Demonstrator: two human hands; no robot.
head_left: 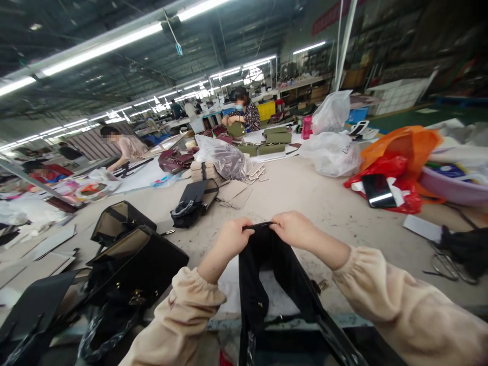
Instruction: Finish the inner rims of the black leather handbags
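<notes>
A black bag (290, 284) hangs open at the table's near edge, its lining and inside showing. My left hand (234, 236) pinches the left part of its far rim. Close beside it, my right hand (292, 229) is closed on the same rim, a short piece of black edge lying between the two. The bag's lower part runs out of the frame at the bottom. A small metal piece (323, 284) shows at its right side.
Black bags (143, 264) stand at the left, with another (190, 201) farther back. Scissors (450, 267), a phone (378, 190), and red and orange plastic bags (400, 145) lie at the right. Several people work beyond the table.
</notes>
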